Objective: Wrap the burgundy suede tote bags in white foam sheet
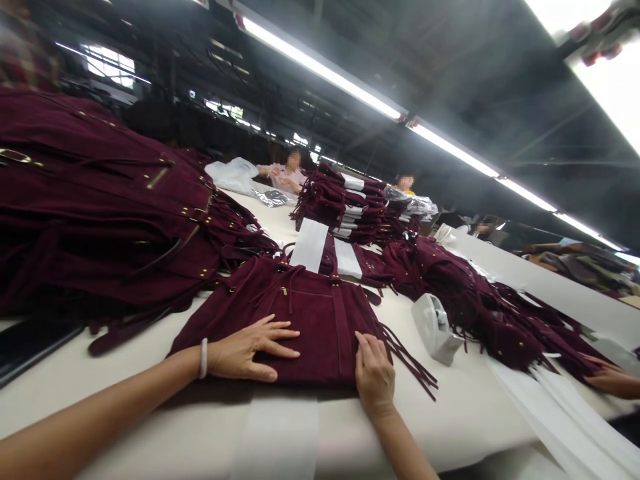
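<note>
A burgundy handbag (317, 327) with straps, a small zip and a fringe tassel lies flat on the pale table before me. My left hand (250, 348) rests flat on its front left part, fingers spread. At the right side, my right hand (374, 373) has its fingers curled together against the bag's edge. A white paper strip (283, 430) runs out from under the near edge of the bag, over the table front. Behind the bag, another white strip (310, 245) stands up by the handles.
Large burgundy bags (100, 193) are heaped at left, beside a dark flat object (35, 343). Folded bags with white bands (345, 200) are stacked behind. A grey-white tape dispenser (435, 328) stands right, near more bags (450, 280). A co-worker's hand (613, 379) shows far right.
</note>
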`<move>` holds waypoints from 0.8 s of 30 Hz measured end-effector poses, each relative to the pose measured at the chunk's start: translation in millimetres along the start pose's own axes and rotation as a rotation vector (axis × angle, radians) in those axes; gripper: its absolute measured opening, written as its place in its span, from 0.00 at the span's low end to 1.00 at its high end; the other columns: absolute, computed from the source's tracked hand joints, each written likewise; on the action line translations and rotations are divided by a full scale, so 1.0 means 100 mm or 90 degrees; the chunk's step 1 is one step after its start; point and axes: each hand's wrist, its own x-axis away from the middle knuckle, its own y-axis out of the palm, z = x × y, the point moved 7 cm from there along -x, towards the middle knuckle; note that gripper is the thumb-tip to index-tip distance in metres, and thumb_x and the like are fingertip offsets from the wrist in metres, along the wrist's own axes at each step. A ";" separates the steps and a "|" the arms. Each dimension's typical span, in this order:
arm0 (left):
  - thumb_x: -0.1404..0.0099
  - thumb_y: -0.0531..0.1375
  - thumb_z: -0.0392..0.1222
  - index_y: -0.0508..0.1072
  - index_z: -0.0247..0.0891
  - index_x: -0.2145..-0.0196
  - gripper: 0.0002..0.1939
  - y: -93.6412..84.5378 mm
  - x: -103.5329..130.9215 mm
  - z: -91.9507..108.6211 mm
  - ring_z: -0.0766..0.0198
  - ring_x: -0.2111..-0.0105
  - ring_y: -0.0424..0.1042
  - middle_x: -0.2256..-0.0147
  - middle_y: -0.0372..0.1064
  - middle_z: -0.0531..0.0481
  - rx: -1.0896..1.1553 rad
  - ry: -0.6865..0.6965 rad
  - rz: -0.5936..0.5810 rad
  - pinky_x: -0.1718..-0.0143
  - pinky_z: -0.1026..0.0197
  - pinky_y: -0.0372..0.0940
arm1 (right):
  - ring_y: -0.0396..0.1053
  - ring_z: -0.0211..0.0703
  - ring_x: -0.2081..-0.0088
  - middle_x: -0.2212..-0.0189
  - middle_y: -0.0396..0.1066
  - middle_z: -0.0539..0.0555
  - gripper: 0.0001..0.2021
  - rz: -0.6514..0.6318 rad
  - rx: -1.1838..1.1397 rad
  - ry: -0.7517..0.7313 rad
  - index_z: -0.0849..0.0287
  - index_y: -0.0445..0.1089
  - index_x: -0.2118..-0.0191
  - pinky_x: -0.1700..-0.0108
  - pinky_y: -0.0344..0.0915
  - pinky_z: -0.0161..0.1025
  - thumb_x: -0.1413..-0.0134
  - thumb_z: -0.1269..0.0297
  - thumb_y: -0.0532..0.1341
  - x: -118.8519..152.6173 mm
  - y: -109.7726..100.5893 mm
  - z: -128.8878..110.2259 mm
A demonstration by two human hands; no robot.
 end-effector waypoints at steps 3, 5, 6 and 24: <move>0.37 0.57 0.63 0.61 0.65 0.40 0.27 0.03 0.01 -0.05 0.45 0.33 0.44 0.33 0.48 0.54 0.005 -0.024 0.002 0.36 0.31 0.32 | 0.64 0.55 0.47 0.49 0.68 0.62 0.18 -0.012 0.133 -0.035 0.58 0.67 0.43 0.45 0.62 0.56 0.35 0.66 0.50 -0.06 0.09 0.02; 0.37 0.55 0.65 0.61 0.66 0.40 0.28 0.05 0.02 -0.06 0.44 0.33 0.43 0.33 0.48 0.55 0.008 -0.043 0.006 0.36 0.30 0.30 | 0.65 0.51 0.48 0.50 0.68 0.60 0.18 -0.045 0.152 -0.041 0.59 0.68 0.44 0.44 0.61 0.52 0.36 0.66 0.50 -0.10 0.14 0.09; 0.37 0.55 0.65 0.61 0.66 0.40 0.28 0.05 0.03 -0.07 0.44 0.33 0.43 0.33 0.48 0.55 0.011 -0.051 0.009 0.36 0.30 0.30 | 0.65 0.50 0.48 0.51 0.69 0.59 0.18 -0.069 0.148 -0.046 0.59 0.69 0.45 0.44 0.62 0.50 0.36 0.66 0.50 -0.12 0.16 0.13; 0.41 0.57 0.67 0.67 0.63 0.44 0.29 -0.09 0.08 -0.09 0.43 0.34 0.49 0.36 0.56 0.53 0.107 -0.095 0.053 0.37 0.31 0.32 | 0.69 0.33 0.78 0.45 0.64 0.68 0.36 -0.182 -0.454 0.423 0.61 0.57 0.38 0.75 0.71 0.37 0.54 0.66 0.67 -2.29 2.32 0.11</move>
